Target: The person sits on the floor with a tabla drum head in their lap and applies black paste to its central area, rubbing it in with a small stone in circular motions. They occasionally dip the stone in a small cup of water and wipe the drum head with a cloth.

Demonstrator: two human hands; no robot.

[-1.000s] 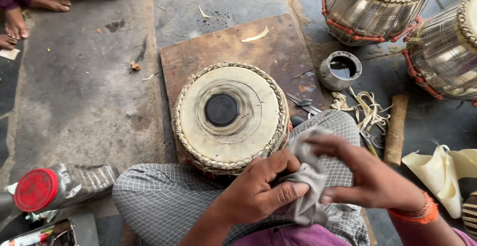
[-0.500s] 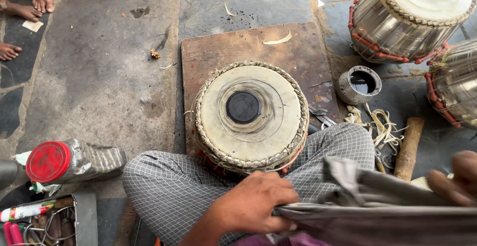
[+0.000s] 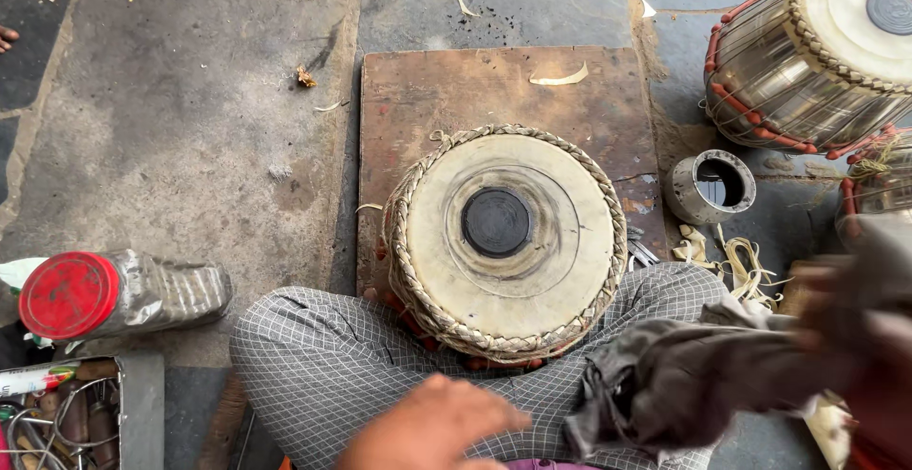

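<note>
We look straight down on a small drum (image 3: 503, 237) standing upright between the person's crossed legs, its near edge tucked against the checked grey cloth of their lap (image 3: 323, 366). Its head is pale cream, faintly ringed, with a round black patch just off the middle. A thick plaited band of light hide runs all the way round the rim, a bit frayed on the left side, and small reddish bits peep out beneath it on the near side. The far half of the drum sits on a worn brown wooden board (image 3: 446, 90) that lies flat on the stone floor (image 3: 171, 128).

Down at the bottom edge we catch the left hand (image 3: 432, 427), blurred, hovering over the lap just short of the drum; it looks loose with nothing in it, though we cannot be sure through the blur. Over on the right, the right hand (image 3: 860, 337) is a smear of motion, closed on a crumpled dark grey cloth (image 3: 665, 380) that trails across the right knee. The two hands are well apart.

Around them: a short metal ring (image 3: 711, 185) lies just right of the board, pale hide strips (image 3: 741, 266) beside it, and a second drum (image 3: 817, 52) with red lacing sits at the top right. At the left, a clear jar with a red lid (image 3: 104, 294) lies on its side.
</note>
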